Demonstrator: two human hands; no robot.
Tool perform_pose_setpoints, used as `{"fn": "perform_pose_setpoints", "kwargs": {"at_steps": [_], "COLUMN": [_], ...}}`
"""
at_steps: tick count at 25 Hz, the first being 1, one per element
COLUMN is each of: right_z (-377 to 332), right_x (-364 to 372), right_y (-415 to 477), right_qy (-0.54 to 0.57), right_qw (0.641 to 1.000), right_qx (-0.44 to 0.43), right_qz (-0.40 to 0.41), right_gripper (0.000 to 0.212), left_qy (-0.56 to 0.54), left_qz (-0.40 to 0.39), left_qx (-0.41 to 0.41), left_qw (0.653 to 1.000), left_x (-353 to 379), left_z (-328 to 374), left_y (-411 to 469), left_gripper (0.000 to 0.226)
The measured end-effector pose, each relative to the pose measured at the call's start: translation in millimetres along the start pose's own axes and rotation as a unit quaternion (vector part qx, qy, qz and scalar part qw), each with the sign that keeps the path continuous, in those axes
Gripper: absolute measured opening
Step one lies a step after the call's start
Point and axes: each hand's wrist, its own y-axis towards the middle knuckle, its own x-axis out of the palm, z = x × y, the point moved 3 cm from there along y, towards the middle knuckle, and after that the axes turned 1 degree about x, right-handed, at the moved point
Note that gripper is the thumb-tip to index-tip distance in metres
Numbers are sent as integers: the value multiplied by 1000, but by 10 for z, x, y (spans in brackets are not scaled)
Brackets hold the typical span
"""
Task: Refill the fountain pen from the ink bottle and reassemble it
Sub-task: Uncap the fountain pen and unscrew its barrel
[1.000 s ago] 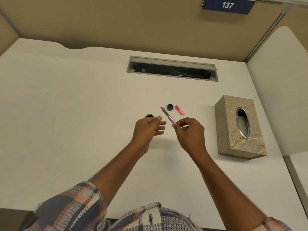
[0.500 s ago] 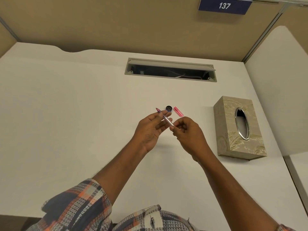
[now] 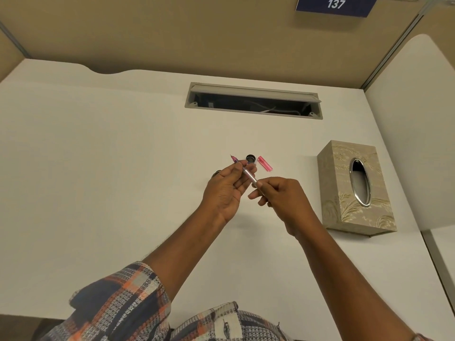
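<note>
Near the middle of the frame both hands hold the pen (image 3: 246, 172) above the white desk (image 3: 98, 168), with its nib end pointing to the upper left and its clear barrel running down to the lower right. The left hand (image 3: 226, 190) grasps the front part of the pen between thumb and fingertips, just below the pink section, palm turned toward the camera. The right hand (image 3: 283, 195) pinches the rear end of the barrel with thumb and forefinger, its other fingers curled loosely beneath. Just above the hands, on the desk, sits a small dark round cap (image 3: 251, 158) with its opening up, and just to its right lies a pink pen part (image 3: 265, 163), tilted toward the lower right and close to the cap; whether they touch cannot be told. A dark round thing (image 3: 217, 172) peeks out at the left edge of the left hand, mostly hidden, and what it is cannot be told. At the right of the frame a patterned tissue box (image 3: 357, 188) with an oval metal-rimmed slot rests on the desk, well apart from the hands. Above centre a grey cable tray (image 3: 253, 100) is sunk into the desk, lid raised. A blue sign (image 3: 335, 4) reading 137 hangs at the upper right. Plaid sleeves (image 3: 118, 303) fill the lower left
</note>
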Motion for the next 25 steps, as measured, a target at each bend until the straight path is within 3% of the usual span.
{"fn": "perform_pose_setpoints", "kwargs": {"at_steps": [6,9,11,16,19,22,25], "right_z": [30,50,66,100,126,173,151], "right_x": [-30,-81,-76,-72,-112,-116,-113], "right_y": [-44,-86,-103,-167,-201,-225,-242], "right_qy": [49,20,-12,59,112,157,174], "right_qw": [997,996,999,997,993,986,981], "right_qx": [-1,-24,-3,50,18,38,76], "right_qz": [57,85,53,6,34,45,48], "right_gripper": [5,27,44,40,15,44,32], "left_qy": [-28,-37,-47,-59,-65,-69,-71], "left_qz": [19,17,13,2,8,14,11], "left_qx": [10,7,5,6,4,2,2], "left_qw": [999,999,999,998,998,997,997], "left_x": [45,63,73,87,82,82,105], "left_z": [-39,-59,-59,-54,-82,-101,-109], "left_y": [-12,-47,-65,-103,-122,-136,-149], "left_gripper": [18,15,15,16,15,15,15]}}
